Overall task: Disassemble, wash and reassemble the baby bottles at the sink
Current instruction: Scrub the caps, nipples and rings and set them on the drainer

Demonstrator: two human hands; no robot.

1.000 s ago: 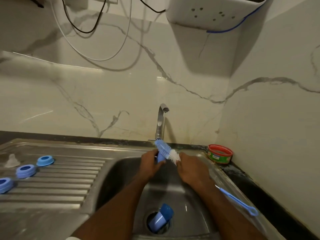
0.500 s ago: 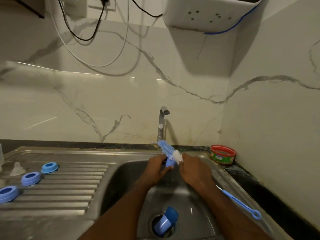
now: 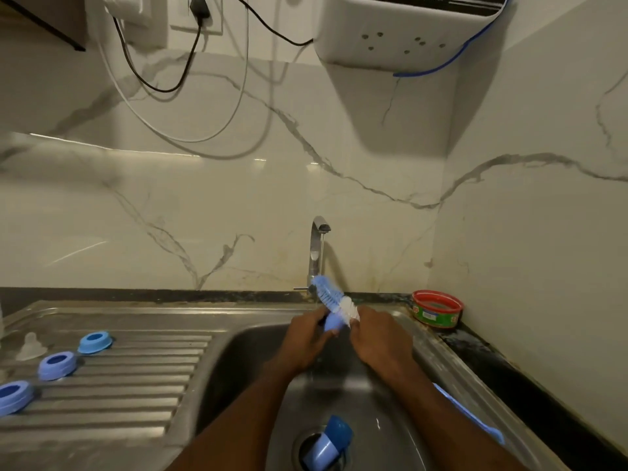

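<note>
Over the sink basin (image 3: 244, 362), under the tap (image 3: 317, 253), my left hand (image 3: 307, 339) grips a small blue bottle part (image 3: 332, 322). It is held against a bottle brush (image 3: 334, 299) with blue and white bristles, which my right hand (image 3: 380, 339) grips just below the bristles. The brush head points up and to the left. Two blue caps (image 3: 328, 443) lie on the drain. Three blue collar rings (image 3: 95, 341) (image 3: 57, 365) (image 3: 13, 397) and a clear teat (image 3: 31, 346) rest on the ribbed drainboard at the left.
A long blue handle (image 3: 469, 414) shows past my right forearm along the sink's right rim. A red-rimmed green tub (image 3: 437, 307) stands in the back right corner. Cables hang on the marble wall above, beside a white appliance (image 3: 407, 28).
Both hands have stayed together at the brush and blue part under the tap. The view has shifted a little to the left. The parts on the drainboard have not moved.
</note>
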